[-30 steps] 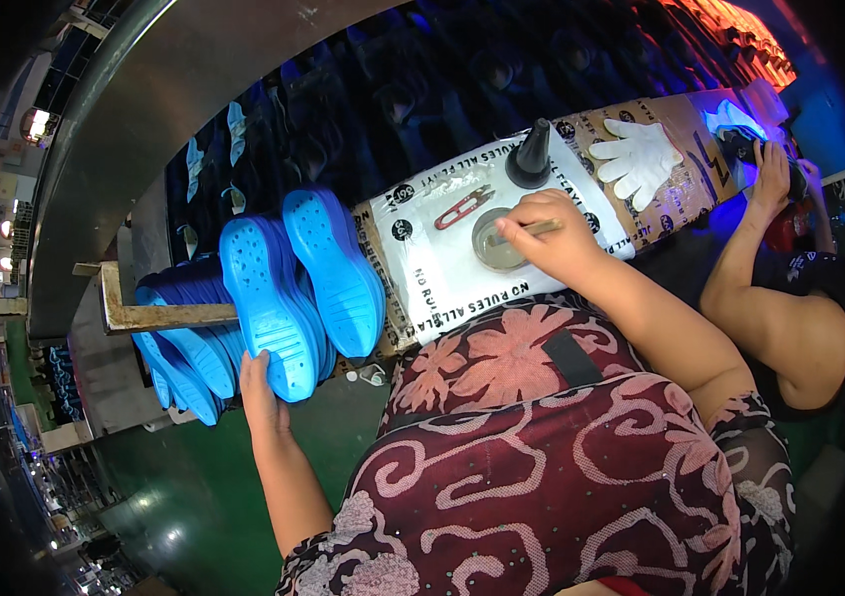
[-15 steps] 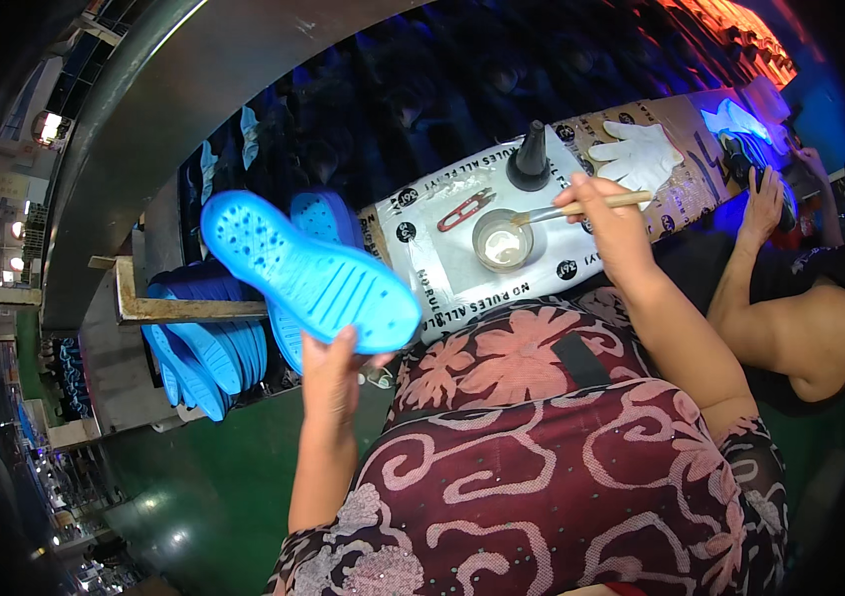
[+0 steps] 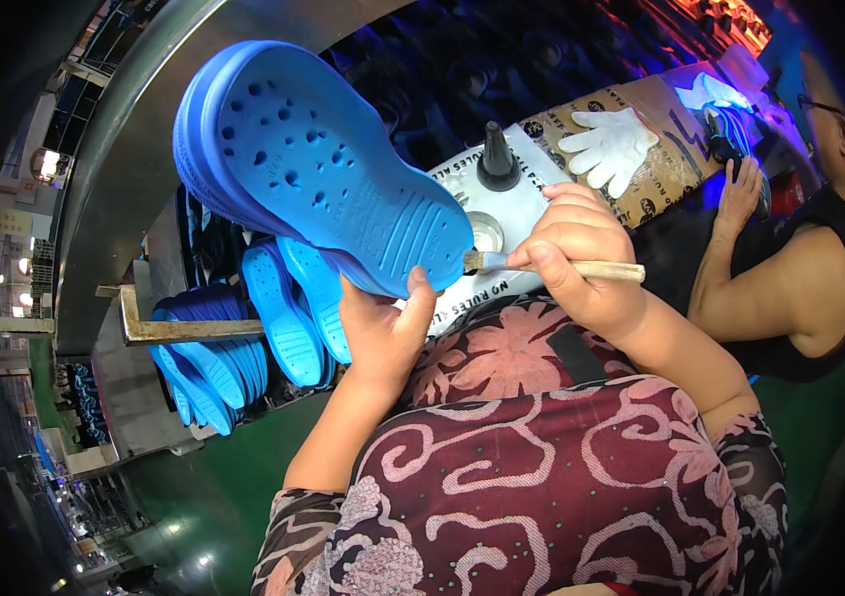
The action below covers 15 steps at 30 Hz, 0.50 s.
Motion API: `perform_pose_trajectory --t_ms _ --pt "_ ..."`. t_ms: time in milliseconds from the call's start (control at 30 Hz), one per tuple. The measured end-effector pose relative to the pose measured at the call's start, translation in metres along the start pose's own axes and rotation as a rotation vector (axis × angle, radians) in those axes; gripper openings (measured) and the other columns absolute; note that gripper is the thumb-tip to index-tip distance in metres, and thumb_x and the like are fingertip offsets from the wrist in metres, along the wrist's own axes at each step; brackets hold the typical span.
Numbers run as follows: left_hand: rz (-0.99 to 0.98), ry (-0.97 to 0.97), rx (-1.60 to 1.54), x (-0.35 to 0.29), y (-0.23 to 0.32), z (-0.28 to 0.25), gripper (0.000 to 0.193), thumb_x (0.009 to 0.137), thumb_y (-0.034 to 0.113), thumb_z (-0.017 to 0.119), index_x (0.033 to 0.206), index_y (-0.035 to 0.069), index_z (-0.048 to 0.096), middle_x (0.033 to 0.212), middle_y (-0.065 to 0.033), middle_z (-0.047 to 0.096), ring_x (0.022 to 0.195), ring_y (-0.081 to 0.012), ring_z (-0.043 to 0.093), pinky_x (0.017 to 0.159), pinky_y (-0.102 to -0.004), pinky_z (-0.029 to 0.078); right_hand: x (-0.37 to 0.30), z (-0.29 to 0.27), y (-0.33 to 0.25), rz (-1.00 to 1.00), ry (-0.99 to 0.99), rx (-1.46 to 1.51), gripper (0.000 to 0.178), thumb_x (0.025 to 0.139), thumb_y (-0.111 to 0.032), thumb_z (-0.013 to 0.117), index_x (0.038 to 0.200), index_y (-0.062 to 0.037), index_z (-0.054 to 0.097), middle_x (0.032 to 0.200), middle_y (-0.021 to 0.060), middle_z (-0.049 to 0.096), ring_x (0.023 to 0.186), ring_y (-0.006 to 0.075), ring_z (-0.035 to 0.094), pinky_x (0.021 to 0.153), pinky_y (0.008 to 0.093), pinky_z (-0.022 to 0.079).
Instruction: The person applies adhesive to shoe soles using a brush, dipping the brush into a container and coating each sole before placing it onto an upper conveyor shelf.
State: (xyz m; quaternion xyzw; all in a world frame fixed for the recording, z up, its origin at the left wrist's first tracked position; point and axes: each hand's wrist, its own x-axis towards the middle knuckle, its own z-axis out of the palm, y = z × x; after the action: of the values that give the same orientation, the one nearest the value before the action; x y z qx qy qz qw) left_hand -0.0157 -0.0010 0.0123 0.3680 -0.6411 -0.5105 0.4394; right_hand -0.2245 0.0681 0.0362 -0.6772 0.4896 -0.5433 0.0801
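A blue shoe sole (image 3: 343,179) with round holes at its broad end and ridges at its narrow end is raised before me. My left hand (image 3: 383,333) grips it at the narrow end, thumb on the face. My right hand (image 3: 586,248) is closed round a paintbrush (image 3: 606,270) with a pale wooden handle. Its bristles meet the sole's narrow-end edge, as far as this view shows. Just behind the brush stands a small clear cup (image 3: 485,228), partly covered by the sole and hand. Beyond it rises a black cone-shaped bottle (image 3: 497,164).
More blue soles (image 3: 283,323) lean by a wooden bar (image 3: 199,331) on the left, with a stack (image 3: 219,363) below. A white glove (image 3: 611,149) lies on the taped cardboard (image 3: 656,184). At the right works another person (image 3: 785,283). A metal frame (image 3: 135,129) curves along the left.
The sole has come nearer and up, now filling more of the view. My right hand has brought the brush left from above the cup to the sole's edge. The red snips are now hidden.
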Motion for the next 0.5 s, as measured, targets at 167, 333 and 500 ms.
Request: perform_pose_trajectory --t_ms 167,333,500 --pt "0.052 0.043 0.051 0.000 -0.004 -0.001 0.044 0.082 0.000 0.061 0.120 -0.005 0.039 0.106 -0.0160 0.060 0.089 -0.0191 0.063 0.082 -0.0315 0.050 -0.002 0.000 0.008 -0.008 -0.019 -0.088 0.021 0.085 -0.016 0.061 0.066 -0.0079 0.065 0.061 0.0039 0.059 0.062 0.0226 0.056 0.081 0.0381 0.042" --pt "0.115 0.071 0.088 -0.001 -0.011 0.001 0.045 0.081 0.002 0.063 0.119 -0.006 0.041 0.104 -0.0157 0.061 0.090 -0.0193 0.062 0.084 -0.0315 0.048 -0.002 -0.005 0.009 0.029 0.003 -0.055 0.024 0.087 -0.017 0.060 0.065 -0.0064 0.064 0.061 0.0048 0.058 0.061 0.0238 0.056 0.080 0.0380 0.042" --pt "0.178 0.028 0.114 -0.001 -0.011 0.004 0.044 0.080 0.001 0.063 0.118 -0.007 0.042 0.102 -0.0150 0.062 0.089 -0.0195 0.062 0.083 -0.0310 0.048 -0.001 0.001 0.012 -0.042 -0.029 -0.098 0.022 0.085 -0.016 0.063 0.065 -0.0060 0.063 0.062 0.0053 0.058 0.062 0.0250 0.055 0.080 0.0385 0.043"
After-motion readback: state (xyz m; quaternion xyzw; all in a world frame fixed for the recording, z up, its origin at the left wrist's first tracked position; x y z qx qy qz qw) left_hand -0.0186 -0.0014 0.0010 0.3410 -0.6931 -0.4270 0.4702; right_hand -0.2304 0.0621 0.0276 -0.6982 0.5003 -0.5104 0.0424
